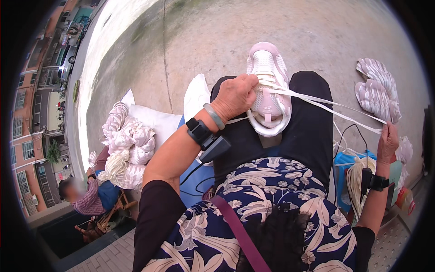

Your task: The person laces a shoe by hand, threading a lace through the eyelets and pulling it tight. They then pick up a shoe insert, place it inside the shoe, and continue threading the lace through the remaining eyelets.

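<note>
A pink and white sneaker (pixel 266 102) rests between my knees, its toe pointing away from me. White shoelace (pixel 319 98) runs through its eyelets and stretches out to the right in long strands. My left hand (pixel 236 96) is closed at the left side of the lacing; the fingertips are partly hidden, so what they pinch does not show clearly. Out to the right, my right hand (pixel 388 141) is closed on the strands and holds them taut. Another short length of lace trails from beneath my left hand.
Bundled pink and white shoe uppers (pixel 131 140) lie on the left beside a hank of cream laces (pixel 117 168). More uppers (pixel 379 90) rest on the concrete at right. A blue bag (pixel 346 159) with laces stands by my right knee. Another person (pixel 90 197) sits at far left.
</note>
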Motion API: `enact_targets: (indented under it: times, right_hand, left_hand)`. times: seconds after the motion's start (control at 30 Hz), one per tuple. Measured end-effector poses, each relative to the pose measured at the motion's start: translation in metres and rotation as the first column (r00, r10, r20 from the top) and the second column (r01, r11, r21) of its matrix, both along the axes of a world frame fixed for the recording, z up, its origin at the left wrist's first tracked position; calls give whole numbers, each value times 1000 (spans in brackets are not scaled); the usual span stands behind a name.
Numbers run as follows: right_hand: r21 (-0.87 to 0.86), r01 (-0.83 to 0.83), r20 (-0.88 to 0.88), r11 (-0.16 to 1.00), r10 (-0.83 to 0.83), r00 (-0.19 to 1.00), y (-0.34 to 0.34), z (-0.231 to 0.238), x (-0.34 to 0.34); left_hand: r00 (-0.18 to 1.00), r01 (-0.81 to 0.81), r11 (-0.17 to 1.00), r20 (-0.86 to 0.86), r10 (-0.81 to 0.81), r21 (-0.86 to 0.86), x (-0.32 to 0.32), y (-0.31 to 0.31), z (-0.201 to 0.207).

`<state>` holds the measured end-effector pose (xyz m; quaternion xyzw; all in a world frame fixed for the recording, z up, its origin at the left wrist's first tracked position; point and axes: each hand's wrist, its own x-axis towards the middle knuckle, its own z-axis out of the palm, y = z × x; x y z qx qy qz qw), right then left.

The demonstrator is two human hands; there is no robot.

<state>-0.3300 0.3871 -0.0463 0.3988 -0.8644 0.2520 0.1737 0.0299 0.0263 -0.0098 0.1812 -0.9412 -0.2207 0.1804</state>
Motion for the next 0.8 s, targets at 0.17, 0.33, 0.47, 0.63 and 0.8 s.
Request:
enact_targets:
  times: [0.17, 0.33, 0.47, 0.63, 0.8]
  right_hand:
    - [54, 65, -13, 996, -65, 998, 7, -15, -4]
    - [-105, 135, 183, 985, -114, 976, -1, -9, -2]
    - [-163, -1, 253, 987, 43, 967, -21, 1, 10]
    - [-45, -428, 138, 903, 430, 892, -67, 31, 63]
    - [-97, -613, 90, 784, 621, 779, -117, 55, 107]
  left_hand:
    - [998, -69, 995, 14, 68, 70, 3, 3, 6]
    - [998, -17, 1000, -62, 18, 12, 7, 6, 4]
    - [993, 21, 998, -118, -15, 55, 7, 6, 4]
    - [999, 15, 996, -37, -18, -82, 6, 10, 6]
    - [990, 20, 982, 144, 8, -189, -1, 15, 14]
